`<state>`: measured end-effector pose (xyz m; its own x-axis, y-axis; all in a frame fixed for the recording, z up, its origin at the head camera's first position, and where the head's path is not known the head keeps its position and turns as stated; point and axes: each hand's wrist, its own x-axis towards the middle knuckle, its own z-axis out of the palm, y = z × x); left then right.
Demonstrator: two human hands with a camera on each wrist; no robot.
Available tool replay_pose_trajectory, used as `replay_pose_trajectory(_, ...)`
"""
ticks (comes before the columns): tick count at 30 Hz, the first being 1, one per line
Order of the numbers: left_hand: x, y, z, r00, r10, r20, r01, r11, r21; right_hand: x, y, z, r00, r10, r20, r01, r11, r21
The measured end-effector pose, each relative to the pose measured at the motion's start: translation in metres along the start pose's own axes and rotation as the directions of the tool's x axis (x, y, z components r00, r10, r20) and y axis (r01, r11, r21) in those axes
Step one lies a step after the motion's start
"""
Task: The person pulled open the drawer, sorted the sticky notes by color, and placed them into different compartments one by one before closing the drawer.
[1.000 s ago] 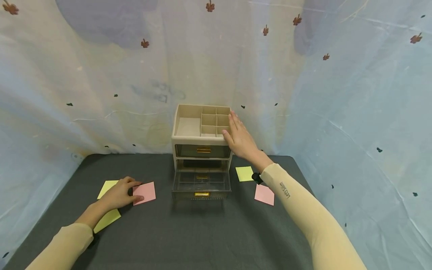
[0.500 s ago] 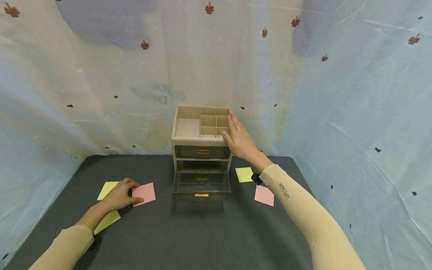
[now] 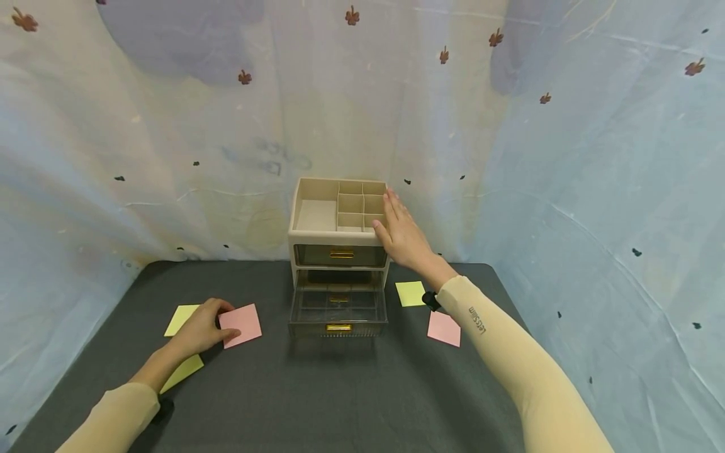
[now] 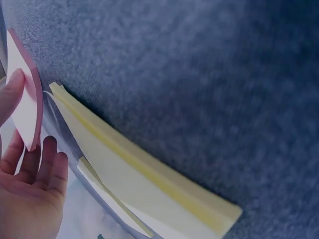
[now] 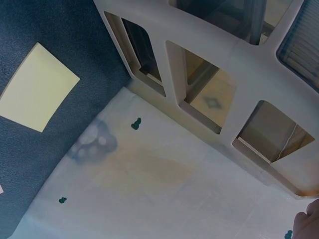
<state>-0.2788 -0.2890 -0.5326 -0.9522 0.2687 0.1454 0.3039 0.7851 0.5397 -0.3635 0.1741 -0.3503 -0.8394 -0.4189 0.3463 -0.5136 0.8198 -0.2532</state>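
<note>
Head view: we find the left hand [image 3: 199,328] has drawn its fingers in slightly; its grip pinches the pink pad [image 3: 245,324], eight o'clock of the drawer unit [image 3: 340,238], probably secured. Right hand [image 3: 404,238], straight-fingered, rests unmoved at three o'clock.

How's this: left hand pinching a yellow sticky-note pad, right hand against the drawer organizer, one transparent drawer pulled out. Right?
Wrong colour: the left hand pinches a pink sticky-note pad, as the left wrist view shows. The rest stands.
</note>
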Motion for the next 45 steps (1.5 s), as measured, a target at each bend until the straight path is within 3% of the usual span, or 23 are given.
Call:
replay_pose_trajectory(8, -0.002, 0.002, 0.000, 0.997, 0.019, -0.077, -0.021, 1.000, -0.023, -0.001, 0.000, -0.001, 1.000, -0.001, -0.009, 0.001, 1.000, 0.009)
replay_pose_trajectory(18, -0.011, 0.016, -0.002, 0.983, 0.041, -0.179, -0.049, 0.998, -0.041, 0.000, 0.001, 0.001, 1.000, 0.009, 0.005, -0.009, 1.000, 0.010)
replay_pose_trajectory(29, -0.017, 0.029, -0.003, 0.972, 0.042, -0.230, -0.062, 0.995, -0.077, -0.001, 0.000, 0.001, 1.000, 0.004, 0.002, -0.004, 1.000, 0.012)
replay_pose_trajectory(38, -0.022, 0.041, -0.002, 0.953, 0.046, -0.298, -0.063, 0.997, -0.048, -0.001, 0.002, 0.001, 1.000, -0.001, -0.010, 0.001, 1.000, 0.009)
replay_pose_trajectory(45, -0.024, 0.051, -0.005, 0.921, 0.038, -0.388, -0.069, 0.995, -0.066, -0.002, 0.002, 0.001, 1.000, 0.000, -0.008, 0.001, 1.000, 0.015)
